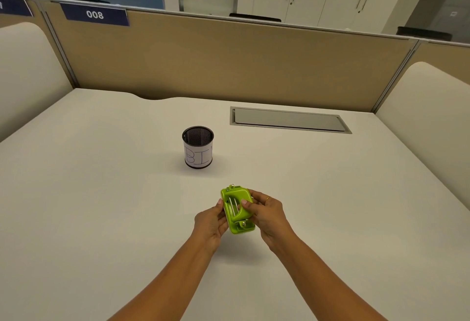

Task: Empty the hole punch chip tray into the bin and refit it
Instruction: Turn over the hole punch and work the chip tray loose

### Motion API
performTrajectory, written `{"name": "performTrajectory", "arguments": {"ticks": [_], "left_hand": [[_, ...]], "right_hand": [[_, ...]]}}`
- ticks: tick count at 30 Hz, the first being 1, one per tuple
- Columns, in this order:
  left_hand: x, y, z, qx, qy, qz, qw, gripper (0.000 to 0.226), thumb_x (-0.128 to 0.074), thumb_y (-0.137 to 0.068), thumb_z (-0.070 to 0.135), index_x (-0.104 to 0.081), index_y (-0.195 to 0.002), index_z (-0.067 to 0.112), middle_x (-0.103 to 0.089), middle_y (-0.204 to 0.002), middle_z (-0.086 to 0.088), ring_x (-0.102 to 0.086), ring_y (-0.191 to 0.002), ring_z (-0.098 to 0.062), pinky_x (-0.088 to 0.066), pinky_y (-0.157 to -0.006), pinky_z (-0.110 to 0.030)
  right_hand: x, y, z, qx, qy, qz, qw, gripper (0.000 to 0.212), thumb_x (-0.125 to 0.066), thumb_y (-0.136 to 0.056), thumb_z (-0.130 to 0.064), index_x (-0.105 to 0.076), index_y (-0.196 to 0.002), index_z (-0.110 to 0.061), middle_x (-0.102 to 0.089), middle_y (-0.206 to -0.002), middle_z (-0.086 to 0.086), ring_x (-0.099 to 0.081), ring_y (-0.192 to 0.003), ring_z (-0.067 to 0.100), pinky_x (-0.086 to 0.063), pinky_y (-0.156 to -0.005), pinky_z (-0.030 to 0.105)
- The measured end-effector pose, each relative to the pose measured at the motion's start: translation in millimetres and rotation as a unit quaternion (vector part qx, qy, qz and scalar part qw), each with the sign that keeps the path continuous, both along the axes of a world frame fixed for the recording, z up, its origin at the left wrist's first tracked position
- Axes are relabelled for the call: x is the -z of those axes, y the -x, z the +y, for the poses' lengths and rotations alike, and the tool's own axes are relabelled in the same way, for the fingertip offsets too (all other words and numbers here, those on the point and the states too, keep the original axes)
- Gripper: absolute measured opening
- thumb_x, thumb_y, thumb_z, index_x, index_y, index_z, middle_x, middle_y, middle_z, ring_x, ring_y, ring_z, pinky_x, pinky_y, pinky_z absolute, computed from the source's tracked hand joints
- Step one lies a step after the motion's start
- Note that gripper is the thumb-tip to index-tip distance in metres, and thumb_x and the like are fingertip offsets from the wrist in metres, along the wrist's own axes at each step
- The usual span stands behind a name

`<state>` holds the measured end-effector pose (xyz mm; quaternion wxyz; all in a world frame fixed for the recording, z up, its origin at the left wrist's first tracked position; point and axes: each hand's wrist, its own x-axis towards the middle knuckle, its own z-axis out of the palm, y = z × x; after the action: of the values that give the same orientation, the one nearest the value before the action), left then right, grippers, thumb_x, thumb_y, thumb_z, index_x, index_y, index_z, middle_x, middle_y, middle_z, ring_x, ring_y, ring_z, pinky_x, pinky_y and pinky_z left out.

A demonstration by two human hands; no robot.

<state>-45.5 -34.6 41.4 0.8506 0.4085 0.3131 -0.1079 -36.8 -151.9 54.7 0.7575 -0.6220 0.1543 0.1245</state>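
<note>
Green plastic marks the hole punch (237,209), which is held above the desk (101,193) between both hands, tilted so that its long side runs roughly away from the person. It is gripped on its left edge by the fingers of the left hand (211,221) and on its right edge by the fingers of the right hand (267,215), whose thumb is pressed on the curved lever. A ring is worn on one finger of the right hand. Whether the chip tray is fitted cannot be told. The bin (198,150), a black mesh cup wrapped in a paper label, is set upright beyond the hands, well apart from them, with its rim open. Bare desk is left all around it. A closed cable flap (290,119) is set flush near the far edge, below the partition (229,58).
</note>
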Motion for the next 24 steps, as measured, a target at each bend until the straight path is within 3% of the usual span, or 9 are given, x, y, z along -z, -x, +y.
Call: {"name": "performTrajectory", "arguments": {"ticks": [3,7,13,18,24], "left_hand": [[-0.2,-0.5,0.1,0.0,-0.006,0.005,1.0,0.023,-0.048,-0.095,0.011,-0.059,-0.078,0.001,-0.069,-0.049,-0.007,-0.065,-0.037,-0.013,-0.053,-0.038,-0.021],[0.2,-0.2,0.8,0.001,-0.016,0.018,1.0,0.024,-0.046,-0.096,0.011,-0.058,-0.078,0.0,-0.062,-0.076,-0.015,-0.063,-0.035,-0.012,-0.052,-0.037,-0.02],[-0.1,0.7,1.3,-0.004,-0.015,0.023,1.0,0.025,-0.045,-0.096,0.011,-0.058,-0.078,0.0,-0.061,-0.078,-0.015,-0.063,-0.035,-0.013,-0.052,-0.037,-0.02],[-4.2,2.5,-1.2,-0.02,0.004,0.021,1.0,0.02,-0.055,-0.092,0.017,-0.061,-0.079,0.003,-0.064,-0.08,-0.014,-0.066,-0.039,-0.012,-0.054,-0.041,-0.02],[-8.1,4.7,-7.3,-0.033,0.016,0.015,0.999,0.018,-0.055,-0.091,0.019,-0.063,-0.086,0.004,-0.065,-0.082,-0.012,-0.068,-0.051,-0.015,-0.055,-0.043,-0.02]], "right_hand": [[-0.1,0.4,0.7,-0.004,0.003,0.0,1.0,0.036,-0.062,-0.081,0.002,-0.061,-0.116,-0.002,-0.065,-0.107,0.017,-0.061,-0.1,0.031,-0.049,-0.095,0.045],[-0.2,0.9,1.8,-0.008,0.002,0.004,1.0,0.037,-0.062,-0.081,0.002,-0.06,-0.118,-0.001,-0.065,-0.107,0.017,-0.061,-0.101,0.031,-0.049,-0.096,0.044],[-1.8,1.5,2.8,-0.005,0.0,0.011,1.0,0.038,-0.062,-0.081,0.002,-0.059,-0.119,-0.001,-0.065,-0.107,0.015,-0.061,-0.101,0.03,-0.05,-0.093,0.042],[-5.0,0.3,1.1,0.018,-0.02,0.013,1.0,0.036,-0.059,-0.083,0.003,-0.058,-0.119,0.0,-0.066,-0.097,0.011,-0.062,-0.084,0.024,-0.053,-0.075,0.029],[-7.7,-1.4,1.3,0.044,-0.029,0.018,0.998,0.038,-0.06,-0.083,0.004,-0.058,-0.12,0.001,-0.064,-0.107,0.017,-0.06,-0.094,0.029,-0.051,-0.083,0.034]]}}
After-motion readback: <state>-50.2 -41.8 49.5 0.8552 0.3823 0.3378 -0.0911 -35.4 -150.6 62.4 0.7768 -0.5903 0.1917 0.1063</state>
